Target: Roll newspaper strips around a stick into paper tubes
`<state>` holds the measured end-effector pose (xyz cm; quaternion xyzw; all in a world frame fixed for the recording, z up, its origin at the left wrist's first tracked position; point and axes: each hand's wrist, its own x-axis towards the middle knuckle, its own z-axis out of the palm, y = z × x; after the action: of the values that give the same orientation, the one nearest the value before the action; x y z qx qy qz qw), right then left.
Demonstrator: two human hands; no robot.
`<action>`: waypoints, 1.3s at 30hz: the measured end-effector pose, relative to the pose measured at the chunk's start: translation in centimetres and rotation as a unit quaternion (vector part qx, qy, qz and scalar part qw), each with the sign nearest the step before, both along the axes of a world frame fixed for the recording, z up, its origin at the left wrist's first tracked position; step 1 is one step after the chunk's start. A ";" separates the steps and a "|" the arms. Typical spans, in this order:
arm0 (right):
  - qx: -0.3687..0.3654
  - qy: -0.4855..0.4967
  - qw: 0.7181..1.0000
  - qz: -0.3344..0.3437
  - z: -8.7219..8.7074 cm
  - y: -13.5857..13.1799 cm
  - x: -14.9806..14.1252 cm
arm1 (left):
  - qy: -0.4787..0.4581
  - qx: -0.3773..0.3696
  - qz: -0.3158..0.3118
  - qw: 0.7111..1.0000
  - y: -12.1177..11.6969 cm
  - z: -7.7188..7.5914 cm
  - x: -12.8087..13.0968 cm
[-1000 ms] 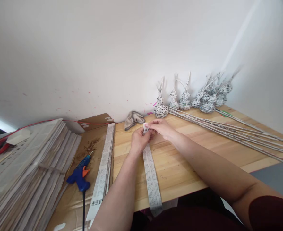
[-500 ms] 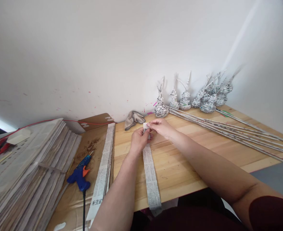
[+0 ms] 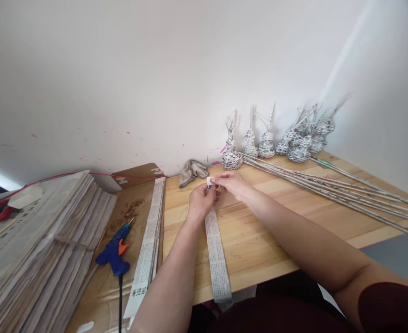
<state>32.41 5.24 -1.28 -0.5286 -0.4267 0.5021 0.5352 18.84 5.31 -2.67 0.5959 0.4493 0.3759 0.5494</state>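
We're looking at the strip (image 3: 218, 259), pale newsprint (dense little characters all over), running lengthwise down the wood, far end raised, near end at the edge.

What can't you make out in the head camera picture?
All in the head view:
Printed white paper strip, upper part: left hand and right hand cover it.
Its finest print: too small.
Blue glue gun's black cord: bottom edge cuts it.
Rear woven paper gourds: behind front ones.

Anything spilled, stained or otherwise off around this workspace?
Yes: brown residue dirties the cardboard by the glue gun's tip, and pink splotches mark the otherwise white wall near the crumpled cloth.
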 end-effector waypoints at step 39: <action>-0.014 -0.010 0.998 0.058 0.1 -0.2 0.5 | 0.007 -0.022 0.011 1.000 0.2 0.3 -0.4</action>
<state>32.86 5.09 -1.19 -0.5156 -0.4551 0.5325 0.4935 18.47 5.50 -2.35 0.5814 0.4677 0.3680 0.5548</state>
